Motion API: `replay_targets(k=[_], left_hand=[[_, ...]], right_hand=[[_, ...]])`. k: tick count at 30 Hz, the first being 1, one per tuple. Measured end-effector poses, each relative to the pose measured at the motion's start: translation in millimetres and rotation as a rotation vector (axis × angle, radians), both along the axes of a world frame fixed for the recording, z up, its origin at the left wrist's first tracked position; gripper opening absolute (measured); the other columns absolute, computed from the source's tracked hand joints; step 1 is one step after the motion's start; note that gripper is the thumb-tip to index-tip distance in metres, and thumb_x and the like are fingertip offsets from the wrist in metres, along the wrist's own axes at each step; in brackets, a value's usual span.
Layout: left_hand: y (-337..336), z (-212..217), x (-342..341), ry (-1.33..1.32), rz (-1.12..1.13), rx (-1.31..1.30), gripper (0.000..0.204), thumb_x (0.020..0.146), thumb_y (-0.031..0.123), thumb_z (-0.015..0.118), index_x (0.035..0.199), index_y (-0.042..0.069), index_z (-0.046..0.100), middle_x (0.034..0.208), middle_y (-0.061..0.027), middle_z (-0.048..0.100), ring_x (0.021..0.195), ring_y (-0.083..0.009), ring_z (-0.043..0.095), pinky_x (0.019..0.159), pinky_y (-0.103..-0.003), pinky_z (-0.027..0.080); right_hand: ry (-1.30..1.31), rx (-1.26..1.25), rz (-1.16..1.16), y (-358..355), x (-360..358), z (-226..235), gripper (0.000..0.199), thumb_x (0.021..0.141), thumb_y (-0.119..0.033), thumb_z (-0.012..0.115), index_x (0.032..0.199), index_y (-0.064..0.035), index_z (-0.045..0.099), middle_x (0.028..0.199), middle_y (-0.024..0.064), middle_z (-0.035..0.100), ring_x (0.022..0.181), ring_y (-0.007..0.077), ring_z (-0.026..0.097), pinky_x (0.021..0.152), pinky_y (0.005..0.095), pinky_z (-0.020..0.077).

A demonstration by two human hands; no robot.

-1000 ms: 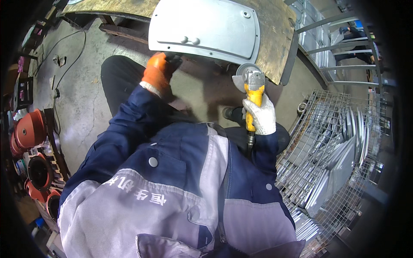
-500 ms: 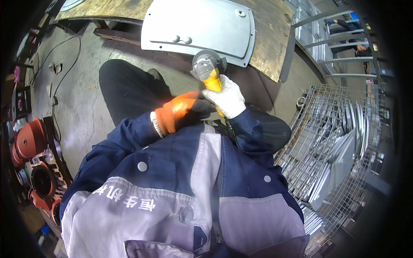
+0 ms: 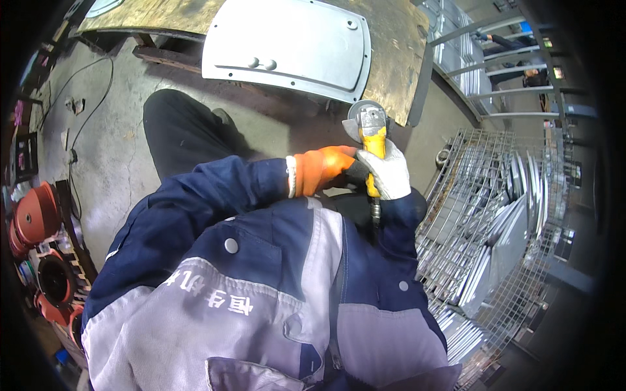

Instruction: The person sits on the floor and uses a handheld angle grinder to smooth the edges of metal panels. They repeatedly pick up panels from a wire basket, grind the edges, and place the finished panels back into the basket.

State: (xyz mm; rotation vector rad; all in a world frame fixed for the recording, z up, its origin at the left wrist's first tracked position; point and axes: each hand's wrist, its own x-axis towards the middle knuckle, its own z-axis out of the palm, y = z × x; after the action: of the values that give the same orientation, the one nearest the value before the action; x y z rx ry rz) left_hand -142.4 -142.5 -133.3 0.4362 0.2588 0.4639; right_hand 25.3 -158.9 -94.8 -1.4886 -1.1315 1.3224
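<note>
A yellow angle grinder (image 3: 373,144) with a grey round disc at its head is held in front of me, right of centre, its disc pointing away from me. My right hand (image 3: 389,171), in a white glove, is closed around its body. My left hand (image 3: 324,171), in an orange glove with dark fingers, is closed against the grinder's left side; its fingertips are partly hidden. Beyond the disc, apart from it, a pale grey metal panel (image 3: 287,49) lies on a wooden workbench (image 3: 394,55). Two small knobs and a hole show on the panel.
A wire mesh cage (image 3: 456,215) of stacked metal sheets stands at right, below a metal rack (image 3: 502,94). Another person (image 3: 515,58) is beyond the rack. Red round castings (image 3: 38,212) sit at left, and a black cable (image 3: 85,124) runs over the floor.
Both hands and the grinder have moved right and slightly toward me, taking the disc away from the panel's near edge. My left forearm now reaches further across my body.
</note>
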Motion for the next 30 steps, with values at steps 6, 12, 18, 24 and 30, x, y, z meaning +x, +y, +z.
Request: replay_targets(k=[6,12,18,24,30], left_hand=[[-12.5,38.7,-28.9,0.044,0.296,0.032,0.037,0.087,0.016,0.065,0.121,0.003,0.058,0.103,-0.0075,0.065,0.088,-0.0162,0.061,0.079,-0.030,0.049],[-1.7,36.1,-61.4,0.021,0.536,0.017,0.043,0.091,0.022,0.063,0.128,0.003,0.053,0.114,-0.0049,0.060,0.099,-0.0133,0.056,0.087,-0.028,0.046],[7.5,22.2,-62.4,-0.019,0.577,0.022,0.042,0.090,0.021,0.065,0.126,0.004,0.054,0.114,-0.0051,0.060,0.099,-0.0119,0.055,0.087,-0.028,0.046],[11.7,17.8,-41.1,0.044,0.519,-0.035,0.037,0.085,0.014,0.066,0.121,0.005,0.058,0.100,-0.0058,0.063,0.086,-0.0139,0.058,0.078,-0.027,0.047],[15.5,23.9,-12.8,0.074,0.404,-0.074,0.035,0.085,0.011,0.064,0.119,0.003,0.058,0.099,-0.0067,0.065,0.086,-0.0153,0.060,0.077,-0.027,0.049]], right_hand=[[-0.301,-0.132,0.530,63.9,-27.0,61.8,0.043,0.078,-0.017,0.074,0.113,0.0043,0.060,0.096,0.0098,0.066,0.086,0.0148,0.062,0.078,0.0284,0.0501],[-0.244,-0.283,0.614,104.9,-94.5,64.2,0.037,0.079,-0.012,0.074,0.109,0.0044,0.061,0.092,0.0082,0.065,0.080,0.0148,0.061,0.072,0.0277,0.0508],[-0.205,-0.298,0.620,110.8,-102.7,58.1,0.035,0.079,-0.010,0.074,0.108,0.0048,0.061,0.090,0.0076,0.065,0.078,0.0144,0.061,0.070,0.0276,0.0506],[-0.348,-0.259,0.567,108.6,-77.3,51.2,0.036,0.079,-0.010,0.073,0.109,0.0052,0.061,0.093,0.0090,0.066,0.079,0.0159,0.062,0.072,0.0275,0.0513],[-0.291,-0.284,0.471,99.4,-40.2,50.2,0.039,0.079,-0.008,0.073,0.113,0.0056,0.060,0.098,0.0103,0.066,0.084,0.0165,0.064,0.076,0.0277,0.0516]])
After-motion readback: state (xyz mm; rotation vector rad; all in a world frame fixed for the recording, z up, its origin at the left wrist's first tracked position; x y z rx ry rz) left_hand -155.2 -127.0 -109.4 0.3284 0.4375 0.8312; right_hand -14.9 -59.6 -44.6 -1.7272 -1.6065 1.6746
